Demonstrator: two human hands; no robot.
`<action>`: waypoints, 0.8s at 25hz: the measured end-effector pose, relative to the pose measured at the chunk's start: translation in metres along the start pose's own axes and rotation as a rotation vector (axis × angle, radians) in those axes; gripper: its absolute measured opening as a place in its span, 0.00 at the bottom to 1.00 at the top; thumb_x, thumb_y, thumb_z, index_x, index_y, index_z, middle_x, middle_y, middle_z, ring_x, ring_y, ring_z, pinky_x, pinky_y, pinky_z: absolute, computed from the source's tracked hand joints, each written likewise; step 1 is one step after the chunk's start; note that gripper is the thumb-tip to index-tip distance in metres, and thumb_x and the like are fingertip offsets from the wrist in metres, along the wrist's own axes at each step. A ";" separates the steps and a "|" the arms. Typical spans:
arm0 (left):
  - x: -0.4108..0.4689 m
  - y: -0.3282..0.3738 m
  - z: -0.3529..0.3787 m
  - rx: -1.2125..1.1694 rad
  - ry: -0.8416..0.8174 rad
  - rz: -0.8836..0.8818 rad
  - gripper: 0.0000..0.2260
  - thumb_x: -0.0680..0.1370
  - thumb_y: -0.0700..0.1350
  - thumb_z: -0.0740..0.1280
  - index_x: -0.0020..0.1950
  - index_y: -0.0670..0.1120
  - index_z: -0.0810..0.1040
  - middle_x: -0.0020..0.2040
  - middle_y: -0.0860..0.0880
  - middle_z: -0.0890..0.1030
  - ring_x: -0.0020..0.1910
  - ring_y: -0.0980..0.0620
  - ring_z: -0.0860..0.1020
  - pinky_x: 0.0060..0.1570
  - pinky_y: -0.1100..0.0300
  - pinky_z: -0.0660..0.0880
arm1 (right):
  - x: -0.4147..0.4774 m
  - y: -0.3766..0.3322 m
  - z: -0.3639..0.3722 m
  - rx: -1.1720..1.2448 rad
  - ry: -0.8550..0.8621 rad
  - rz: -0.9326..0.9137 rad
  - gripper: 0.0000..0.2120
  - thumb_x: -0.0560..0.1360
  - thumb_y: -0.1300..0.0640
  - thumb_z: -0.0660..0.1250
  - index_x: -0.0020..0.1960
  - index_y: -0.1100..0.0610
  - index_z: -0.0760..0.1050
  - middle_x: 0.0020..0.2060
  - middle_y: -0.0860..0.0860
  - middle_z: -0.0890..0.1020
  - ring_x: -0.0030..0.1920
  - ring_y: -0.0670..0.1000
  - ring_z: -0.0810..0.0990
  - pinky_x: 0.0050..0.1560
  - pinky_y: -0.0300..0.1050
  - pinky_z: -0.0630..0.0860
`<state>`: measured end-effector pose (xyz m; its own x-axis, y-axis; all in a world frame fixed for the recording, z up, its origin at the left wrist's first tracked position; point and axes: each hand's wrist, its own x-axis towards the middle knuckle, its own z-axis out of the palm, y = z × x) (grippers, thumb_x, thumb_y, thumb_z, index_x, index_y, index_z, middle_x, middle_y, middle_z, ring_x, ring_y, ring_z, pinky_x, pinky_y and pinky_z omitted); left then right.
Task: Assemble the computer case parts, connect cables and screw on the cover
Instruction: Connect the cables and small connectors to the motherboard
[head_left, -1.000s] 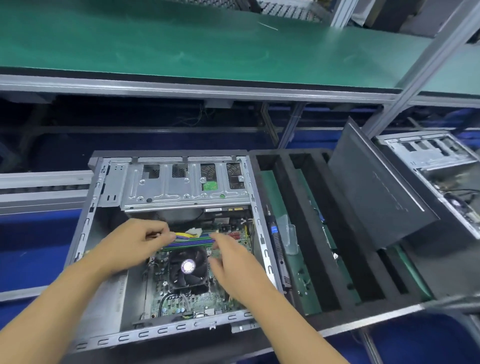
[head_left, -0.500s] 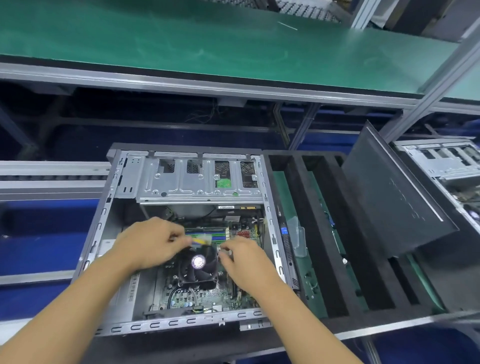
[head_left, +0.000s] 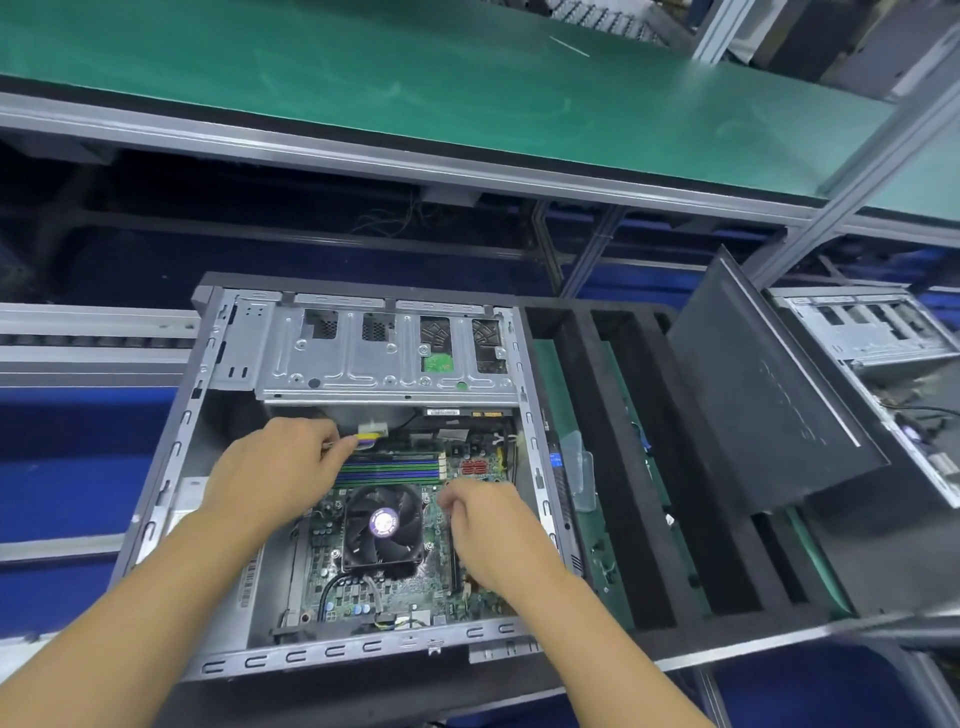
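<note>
Head view: left hand (head_left: 280, 467) pinches cable (head_left: 352, 442), connector (head_left: 374, 431) just beyond grip.

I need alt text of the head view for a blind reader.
Two hands work inside an open grey metal computer case: the left hand pinches a yellow-wired cable with a white plug, the right hand, fingers curled, is beside the round black cooler fan. A dark side panel leans on a black foam tray.

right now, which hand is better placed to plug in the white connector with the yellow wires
Left: the left hand pinches the wires of the white connector by the memory slots; the right hand sits lower, beside the fan.
</note>
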<state>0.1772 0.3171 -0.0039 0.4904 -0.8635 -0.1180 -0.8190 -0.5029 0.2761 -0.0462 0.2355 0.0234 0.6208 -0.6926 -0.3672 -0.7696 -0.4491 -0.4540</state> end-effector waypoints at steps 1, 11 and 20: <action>0.000 0.004 0.000 0.007 -0.014 0.074 0.16 0.80 0.62 0.56 0.50 0.57 0.80 0.42 0.59 0.77 0.42 0.53 0.78 0.37 0.57 0.75 | 0.001 0.000 -0.006 0.020 0.056 -0.035 0.16 0.83 0.63 0.57 0.64 0.54 0.79 0.57 0.53 0.83 0.44 0.51 0.80 0.50 0.48 0.80; 0.008 0.093 -0.020 -0.099 -0.148 0.498 0.13 0.80 0.60 0.59 0.63 0.63 0.76 0.58 0.67 0.78 0.55 0.63 0.77 0.53 0.57 0.78 | -0.017 0.043 -0.044 0.225 0.504 -0.189 0.16 0.75 0.75 0.59 0.47 0.60 0.82 0.45 0.52 0.82 0.47 0.50 0.79 0.52 0.41 0.75; 0.020 0.240 0.006 -0.309 -0.304 0.719 0.12 0.82 0.54 0.60 0.64 0.63 0.74 0.55 0.66 0.79 0.51 0.64 0.77 0.53 0.61 0.75 | -0.021 0.231 -0.083 0.433 0.386 0.646 0.15 0.79 0.67 0.55 0.53 0.54 0.78 0.54 0.54 0.83 0.49 0.55 0.80 0.44 0.40 0.75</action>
<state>-0.0111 0.1791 0.0540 -0.2575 -0.9648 -0.0535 -0.7615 0.1686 0.6259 -0.2500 0.0993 -0.0060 -0.0728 -0.9161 -0.3942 -0.7803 0.2985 -0.5496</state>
